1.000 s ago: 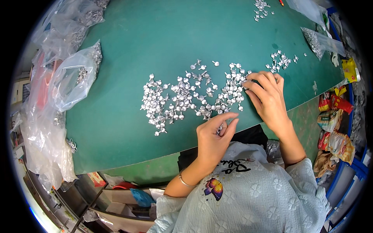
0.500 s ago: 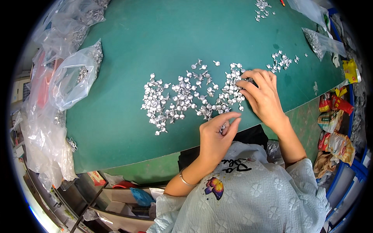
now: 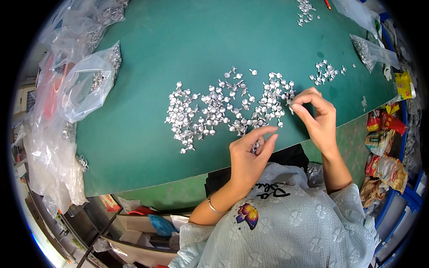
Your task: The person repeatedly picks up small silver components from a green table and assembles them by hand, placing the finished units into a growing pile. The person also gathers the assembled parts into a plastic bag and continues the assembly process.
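Note:
Small silver metal pieces with rounded heads and short stems (image 3: 181, 115) lie in loose heaps on the green tabletop. My left hand (image 3: 246, 156) is curled at the table's near edge, just below the heaps. Some silver pieces (image 3: 255, 146) show inside its bent fingers, thumb and forefinger tips apart. At the right end of the heaps, my right hand (image 3: 319, 120) has its thumb and forefinger drawn together on a silver piece (image 3: 290, 107). Its other fingers are bent and partly hidden.
Smaller clusters of silver pieces lie at right (image 3: 325, 72) and far right (image 3: 305, 12). Clear plastic bags (image 3: 85, 100) crowd the table's left side. A filled clear bag (image 3: 364, 52) rests near the right edge. Colourful packets (image 3: 385, 121) stand beyond that edge.
My right hand has drawn back rightward from the pieces, and its spread fingers have closed into a pinch. The left hand stays nearly still. The view has shifted slightly.

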A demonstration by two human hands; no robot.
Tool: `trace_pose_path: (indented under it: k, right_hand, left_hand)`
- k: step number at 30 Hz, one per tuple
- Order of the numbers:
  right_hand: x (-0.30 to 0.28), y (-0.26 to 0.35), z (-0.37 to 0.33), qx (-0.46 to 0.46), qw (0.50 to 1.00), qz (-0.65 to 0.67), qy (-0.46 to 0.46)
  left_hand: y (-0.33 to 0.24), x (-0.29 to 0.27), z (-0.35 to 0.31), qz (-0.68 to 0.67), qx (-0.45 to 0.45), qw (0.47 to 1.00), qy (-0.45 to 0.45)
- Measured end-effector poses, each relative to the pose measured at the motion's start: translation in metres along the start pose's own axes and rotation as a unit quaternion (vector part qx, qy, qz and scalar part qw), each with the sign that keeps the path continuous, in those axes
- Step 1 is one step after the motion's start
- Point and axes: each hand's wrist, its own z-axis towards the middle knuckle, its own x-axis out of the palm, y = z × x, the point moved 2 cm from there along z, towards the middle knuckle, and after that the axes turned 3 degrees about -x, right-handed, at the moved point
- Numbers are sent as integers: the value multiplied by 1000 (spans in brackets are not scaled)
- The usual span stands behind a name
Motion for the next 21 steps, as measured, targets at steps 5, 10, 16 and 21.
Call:
trace_pose_path:
  k: [5, 10, 16, 21]
  right_hand:
    - [8, 16, -21, 106, 980, 170, -7]
    - [7, 30, -25, -10, 999, 43, -1]
    - [2, 41, -22, -128, 991, -42, -9]
    - [-2, 48, -24, -197, 975, -105, -9]
  left_hand:
    - [-9, 10, 0, -30, 58, 998, -13]
    - [-11, 11, 1, -32, 104, 994, -33]
    - [-16, 7, 0, -72, 79, 994, -15]
    - [-14, 6, 0, -99, 44, 994, 16]
